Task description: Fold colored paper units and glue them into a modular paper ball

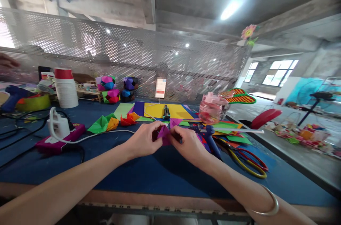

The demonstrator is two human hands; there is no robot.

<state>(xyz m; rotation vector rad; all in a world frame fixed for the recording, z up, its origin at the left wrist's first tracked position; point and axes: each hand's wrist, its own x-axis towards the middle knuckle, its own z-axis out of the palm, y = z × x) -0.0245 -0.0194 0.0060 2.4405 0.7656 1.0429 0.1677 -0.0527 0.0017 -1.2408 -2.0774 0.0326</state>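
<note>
A folded purple paper piece (pixel 164 133) is held between my two hands above the blue table mat. My left hand (pixel 145 140) pinches its left side with closed fingers. On the right side, the fingers of my right hand (pixel 189 145) are closed on the same paper. Behind my hands lie yellow, violet and green sheets (pixel 153 111) with a small dark tool (pixel 166 112) on top. Folded green (pixel 101 124) and orange (pixel 129 119) paper pieces rest to the left. A blue glue gun (pixel 211 140) lies beside my right hand.
Scissors (pixel 249 163) and a pink jar (pixel 210 108) are on the right. On the left stand a purple power strip (pixel 60 140), its white cable, and stacked cups (pixel 66 92). Paper balls (pixel 108 88) sit near the perforated screen (pixel 138 51). Another person's hand (pixel 7 61) shows far left.
</note>
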